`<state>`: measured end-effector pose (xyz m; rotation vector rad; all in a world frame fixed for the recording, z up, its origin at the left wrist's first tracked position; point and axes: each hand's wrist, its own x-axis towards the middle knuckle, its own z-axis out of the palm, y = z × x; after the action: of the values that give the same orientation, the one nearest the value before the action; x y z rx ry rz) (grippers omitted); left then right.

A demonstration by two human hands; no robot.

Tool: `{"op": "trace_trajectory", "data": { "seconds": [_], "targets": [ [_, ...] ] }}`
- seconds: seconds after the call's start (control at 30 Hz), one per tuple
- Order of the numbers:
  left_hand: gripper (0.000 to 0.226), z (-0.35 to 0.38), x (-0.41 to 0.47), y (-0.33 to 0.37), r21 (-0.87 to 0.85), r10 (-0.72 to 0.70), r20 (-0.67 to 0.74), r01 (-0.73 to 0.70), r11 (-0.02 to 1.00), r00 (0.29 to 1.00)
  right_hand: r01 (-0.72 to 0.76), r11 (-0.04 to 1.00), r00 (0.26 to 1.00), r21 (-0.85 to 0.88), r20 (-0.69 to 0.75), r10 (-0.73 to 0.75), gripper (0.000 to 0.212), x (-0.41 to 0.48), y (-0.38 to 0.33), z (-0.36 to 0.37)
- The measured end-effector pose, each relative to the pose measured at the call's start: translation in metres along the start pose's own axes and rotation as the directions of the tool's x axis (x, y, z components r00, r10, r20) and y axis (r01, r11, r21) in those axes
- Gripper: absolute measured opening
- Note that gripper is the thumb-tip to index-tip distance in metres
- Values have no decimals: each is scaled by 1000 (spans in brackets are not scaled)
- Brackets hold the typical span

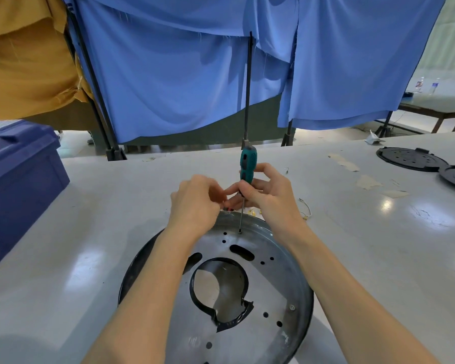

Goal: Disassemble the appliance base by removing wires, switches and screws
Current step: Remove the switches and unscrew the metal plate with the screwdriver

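A round metal appliance base (273, 285) with a black rim lies on the table in front of me, with a large central opening and several small holes. My right hand (268, 195) grips a green-handled screwdriver (248, 164) held upright, its tip set on a screw (240, 231) near the base's far edge. My left hand (197, 203) has its fingers curled by the screwdriver's shaft at the far rim of the base; what it pinches is hidden. Another screw (292, 307) sits near the right rim.
A dark blue plastic box (19, 174) stands at the left. Two black round plates (410, 157) lie at the far right. Loose wire pieces (306, 208) and small brass terminals (252, 212) lie beyond the base. Blue curtains on black stands hang behind the table.
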<state>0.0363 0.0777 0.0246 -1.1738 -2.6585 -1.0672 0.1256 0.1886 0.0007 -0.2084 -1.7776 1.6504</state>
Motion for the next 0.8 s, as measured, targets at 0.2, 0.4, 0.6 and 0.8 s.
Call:
{"op": "trace_trajectory", "data": {
  "seconds": [0.2, 0.4, 0.6, 0.8],
  "targets": [
    [18, 3, -5, 9, 118, -40, 215, 14, 993, 976, 17, 1000, 1000, 0, -24, -17, 16, 0, 0, -1],
    [23, 10, -10, 6, 77, -54, 333, 30, 997, 941, 34, 999, 998, 11, -58, -34, 18, 0, 0, -2],
    [28, 20, -11, 9, 146, -9, 325, -41, 989, 946, 101, 993, 979, 62, -182, -88, 14, 1, 0, -5],
    [17, 27, -9, 5, 211, 52, 311, -123, 970, 949, 165, 981, 939, 100, -321, -125, 14, 1, -3, -5]
  ]
}}
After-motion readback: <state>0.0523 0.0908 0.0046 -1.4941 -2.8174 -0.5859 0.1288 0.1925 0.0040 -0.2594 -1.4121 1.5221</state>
